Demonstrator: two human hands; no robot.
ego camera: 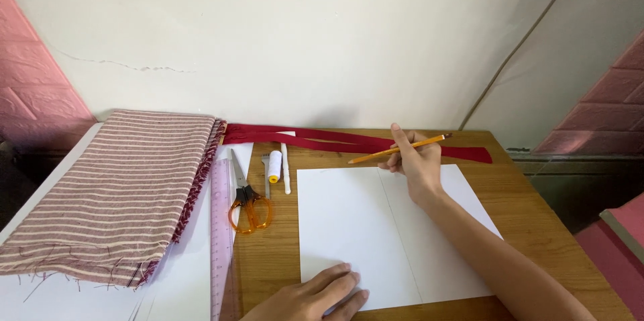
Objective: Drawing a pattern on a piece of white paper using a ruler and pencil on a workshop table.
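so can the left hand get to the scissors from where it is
Probably yes. The left hand lies flat on the near edge of the white paper, and the orange-handled scissors lie just up and to its left on bare table, with nothing between them. The hand holds nothing.

Soft, even daylight fills the sharp, bright view, with only faint shadows beside the right hand [414, 163] on the white paper sheet [349, 227].
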